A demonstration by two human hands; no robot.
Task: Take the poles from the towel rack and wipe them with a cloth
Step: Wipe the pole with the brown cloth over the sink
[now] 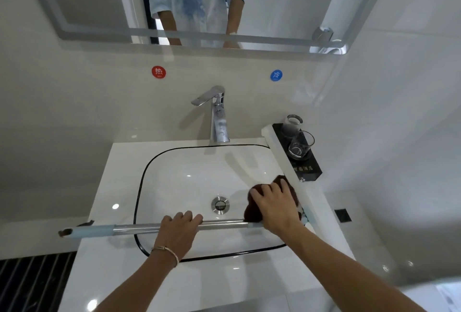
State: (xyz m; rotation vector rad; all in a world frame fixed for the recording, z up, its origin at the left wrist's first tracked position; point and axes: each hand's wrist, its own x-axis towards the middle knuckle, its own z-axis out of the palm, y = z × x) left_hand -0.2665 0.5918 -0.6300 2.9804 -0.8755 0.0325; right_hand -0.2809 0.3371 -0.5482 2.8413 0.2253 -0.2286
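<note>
The left grip (178, 230) curls round the middle of the pole (222, 224), a shiny metal rod with a pale blue sleeve at its left end. It lies level, left to right, over the sink's (142, 182) near edge. The right grip (274, 204) clutches a brown cloth (252, 214) at its right end.

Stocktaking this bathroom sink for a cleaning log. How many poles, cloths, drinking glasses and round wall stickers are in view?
pole: 1
cloth: 1
drinking glasses: 2
round wall stickers: 2
Total: 6
</note>
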